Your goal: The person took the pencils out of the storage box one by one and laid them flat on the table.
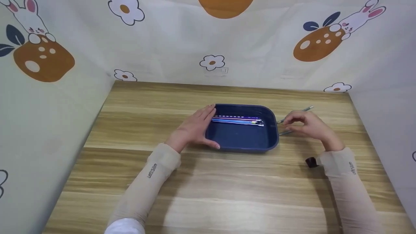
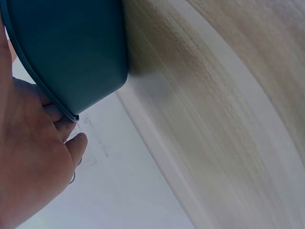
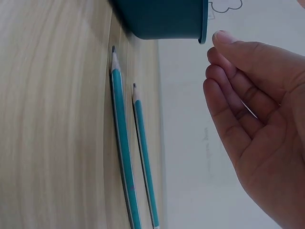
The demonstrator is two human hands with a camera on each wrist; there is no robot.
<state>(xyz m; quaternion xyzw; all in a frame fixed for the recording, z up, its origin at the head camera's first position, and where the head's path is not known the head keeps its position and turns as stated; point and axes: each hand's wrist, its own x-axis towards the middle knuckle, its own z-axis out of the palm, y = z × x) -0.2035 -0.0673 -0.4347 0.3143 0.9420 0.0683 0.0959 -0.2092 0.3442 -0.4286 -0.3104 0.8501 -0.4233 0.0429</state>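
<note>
A dark blue rectangular box (image 1: pixel 239 139) stands on the table, with several pencils (image 1: pixel 237 121) lying side by side within. My left hand (image 1: pixel 195 128) rests against the box's left end, fingers straight along the far corner and thumb at the near one. In the left wrist view, fingers of that hand (image 2: pixel 35 152) touch the box's rim. To the right of the box, my right hand (image 1: pixel 310 126) hovers with bent fingers and nothing in them. Below it, two teal pencils, a nearer one (image 3: pixel 123 138) and a farther one (image 3: pixel 144 155), lie on the table, tips toward the box.
The wood-grain table (image 1: pixel 227 185) is bordered by pale cloth walls (image 1: pixel 162 42) printed with rabbits, oranges and flowers. A small black piece (image 1: pixel 311 162) sits at the right sleeve's cuff (image 1: pixel 338 165).
</note>
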